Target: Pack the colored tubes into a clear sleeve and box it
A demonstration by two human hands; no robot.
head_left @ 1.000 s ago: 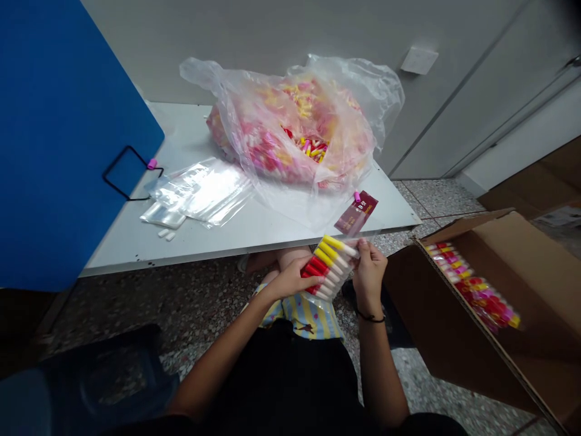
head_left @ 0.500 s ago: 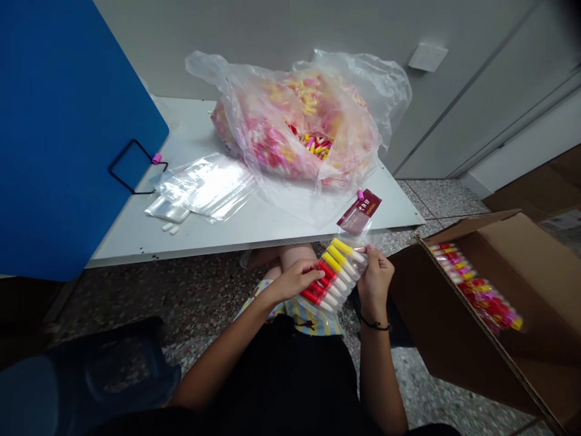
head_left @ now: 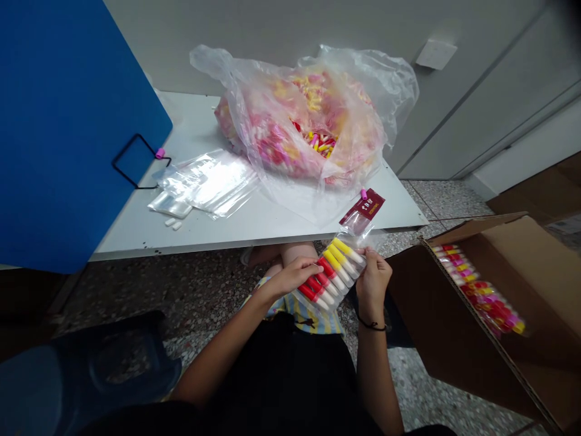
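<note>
A clear packet [head_left: 333,272] holds a row of red-and-white and yellow-and-white tubes, tilted above my lap in front of the table. My left hand [head_left: 297,275] grips its left side, fingers over the red tubes. At the packet's upper right edge, my right hand [head_left: 374,275] pinches the clear plastic. A dark red printed label [head_left: 370,206] lies at the table's front right, just beyond the packet, with a small pink piece [head_left: 364,194] beside it. Behind it, a large clear bag [head_left: 290,127] full of pink, red, yellow and white pieces sits open on the table.
Flat clear bags [head_left: 213,184] and small white pieces [head_left: 173,224] lie on the white table [head_left: 254,227]. A blue panel [head_left: 77,121] with a black wire handle stands left. On the right, a cardboard box [head_left: 449,321] holds filled packets [head_left: 481,287]. A dark stool [head_left: 122,357] is lower left.
The view has shifted slightly. Both hands keep their hold on the packet, which has barely moved.
</note>
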